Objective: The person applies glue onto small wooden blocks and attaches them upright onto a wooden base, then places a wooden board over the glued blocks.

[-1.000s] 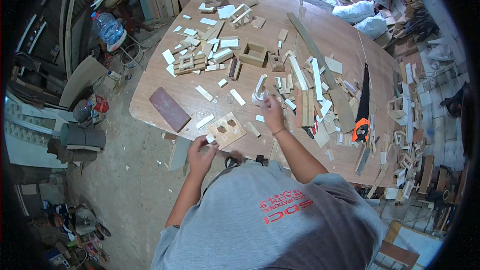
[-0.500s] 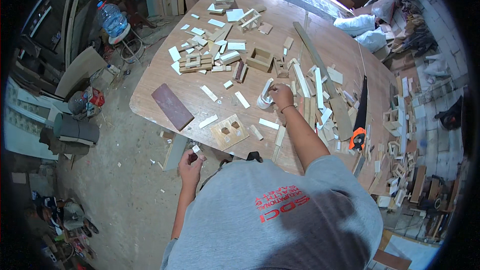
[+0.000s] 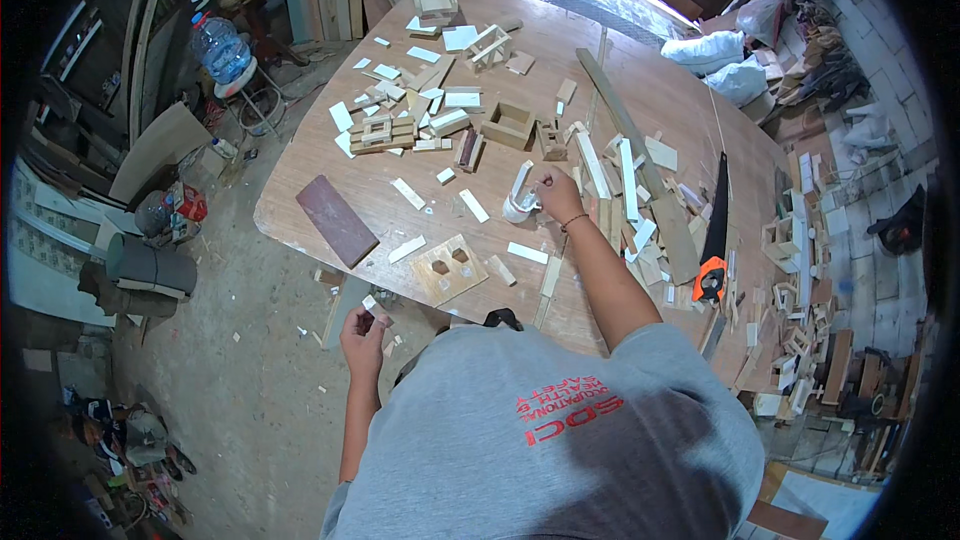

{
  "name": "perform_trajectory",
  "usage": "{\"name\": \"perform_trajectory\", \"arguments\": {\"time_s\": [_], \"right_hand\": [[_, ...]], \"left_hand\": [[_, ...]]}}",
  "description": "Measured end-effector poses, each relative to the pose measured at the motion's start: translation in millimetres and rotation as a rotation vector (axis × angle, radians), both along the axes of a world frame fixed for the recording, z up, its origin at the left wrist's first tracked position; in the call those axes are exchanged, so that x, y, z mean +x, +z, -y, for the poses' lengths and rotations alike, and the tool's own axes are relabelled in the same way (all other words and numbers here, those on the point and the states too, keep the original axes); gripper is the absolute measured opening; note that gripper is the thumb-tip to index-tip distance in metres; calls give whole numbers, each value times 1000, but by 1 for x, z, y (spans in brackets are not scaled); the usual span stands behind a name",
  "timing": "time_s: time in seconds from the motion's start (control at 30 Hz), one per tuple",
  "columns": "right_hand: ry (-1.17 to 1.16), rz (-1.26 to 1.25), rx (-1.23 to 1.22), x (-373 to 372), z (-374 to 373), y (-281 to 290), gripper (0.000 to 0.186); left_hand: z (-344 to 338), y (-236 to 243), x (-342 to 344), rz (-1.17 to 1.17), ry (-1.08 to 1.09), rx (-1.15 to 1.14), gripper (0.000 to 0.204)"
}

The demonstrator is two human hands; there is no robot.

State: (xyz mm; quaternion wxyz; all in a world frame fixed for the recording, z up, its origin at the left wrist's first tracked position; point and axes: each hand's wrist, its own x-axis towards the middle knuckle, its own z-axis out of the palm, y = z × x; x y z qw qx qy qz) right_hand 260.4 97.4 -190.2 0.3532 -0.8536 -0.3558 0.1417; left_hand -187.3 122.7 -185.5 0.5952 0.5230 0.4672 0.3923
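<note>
Off the table's near edge, my left hand point(image 3: 362, 338) pinches a small pale wood block point(image 3: 373, 306) between thumb and fingers. My right hand point(image 3: 558, 192) is at a small white cup point(image 3: 517, 208) on the table, its fingers closed at the rim. What those fingers grip, if anything, is too small to tell. A flat wood stick point(image 3: 522, 177) stands tilted in the cup, just left of the fingers. Nearer to me lies a plywood piece with two cut holes point(image 3: 447, 269). Pale wood strips point(image 3: 474, 206) are scattered around the cup.
A dark red-brown board point(image 3: 338, 221) lies at the table's left edge. An orange-handled handsaw point(image 3: 711, 275) and a long plank point(image 3: 630, 120) are on the right. Wood offcuts and an open wooden box point(image 3: 508, 126) fill the far middle. A person point(image 3: 145, 435) is at lower left.
My right hand has drawn slightly away from the stick, staying by the cup. My left hand, with the small block, has shifted a little left. The whole view has turned slightly.
</note>
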Motion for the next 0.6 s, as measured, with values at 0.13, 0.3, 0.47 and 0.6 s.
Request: {"name": "perform_trajectory", "arguments": {"time_s": [0.13, 0.3, 0.47, 0.6], "right_hand": [[-46, -69, 134, 0, 5, -1, 21], [78, 90, 73, -5, 15, 4, 17], [141, 80, 59, -13, 16, 7, 18], [141, 27, 62, -15, 12, 14, 19]], "left_hand": [[0, 6, 6, 7, -46, -10, 24], [1, 17, 8, -24, -56, 16, 25], [-3, 14, -11, -87, -31, 87, 26], [1, 9, -28, -101, 90, 110, 28]]}}
